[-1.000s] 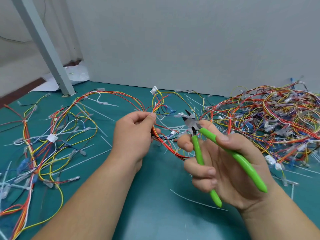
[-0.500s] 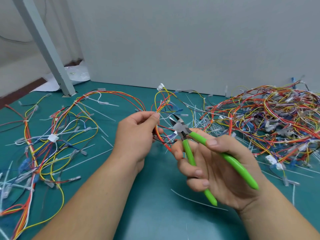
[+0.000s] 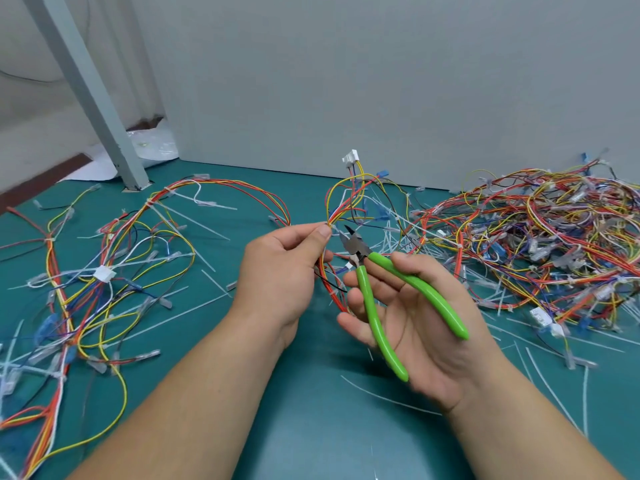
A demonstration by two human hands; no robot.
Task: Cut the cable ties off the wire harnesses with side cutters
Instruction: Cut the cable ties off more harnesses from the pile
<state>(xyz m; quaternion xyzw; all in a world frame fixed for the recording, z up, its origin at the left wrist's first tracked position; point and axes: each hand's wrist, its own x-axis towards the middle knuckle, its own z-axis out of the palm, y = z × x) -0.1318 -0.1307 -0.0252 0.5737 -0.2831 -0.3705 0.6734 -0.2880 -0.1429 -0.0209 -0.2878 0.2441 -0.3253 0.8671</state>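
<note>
While the left hand [image 3: 277,271] pinches a harness [image 3: 352,202] mid-frame, the right hand [image 3: 426,327] grips green cutters [image 3: 369,306]. Jaws open, right beside that harness.

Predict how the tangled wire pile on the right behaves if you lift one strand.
Probably floppy: the wire pile is thin strands that loop and sag. Lifting one likely drags neighbours along, since they interlace densely. It probably feels light for its bulk.

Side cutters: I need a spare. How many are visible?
1: the side cutters in the right hand, by the harness in the left hand. Others may hide under the wire pile.
</note>
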